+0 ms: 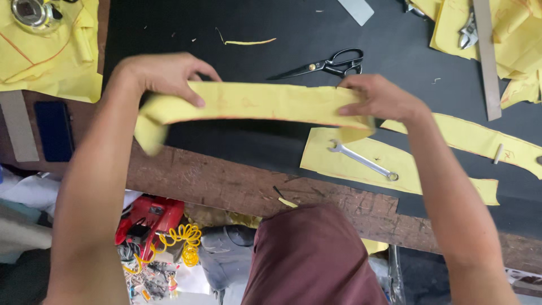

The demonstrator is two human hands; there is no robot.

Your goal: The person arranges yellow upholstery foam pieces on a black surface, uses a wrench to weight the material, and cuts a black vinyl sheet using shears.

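I hold a long yellow strip [254, 104] of cut material stretched between both hands, raised just above the black work surface [271, 22] near its front edge. The strip has a reddish traced line along its lower edge, and its left end droops down past my grip. My left hand [164, 76] is closed on the strip's left part, thumb on the front face, fingers curled over the top. My right hand [378, 99] is closed on the right end, fingers pressed on the face.

Directly below the strip's right end lies another yellow cut piece [395, 164] flat on the black surface, with a silver spanner [363, 160] resting on it diagonally. A further yellow strip [480, 138] lies to the right, with a small pale stick [497, 153] on it. Black-handled scissors [324, 65] lie beyond the held strip, blades closed, pointing left. A thin yellow offcut [248, 41] lies further back. A wooden straightedge [486, 56] lies across a heap of yellow pieces [514, 39] at the far right. More yellow sheets [45, 56] sit at the far left, with a round metal object [31, 12] on them.

The worn wooden table edge [237, 183] runs below the black surface. Under it I see a red tool [149, 217] and a coiled yellow hose [186, 240]. My maroon garment [310, 254] is in the foreground.
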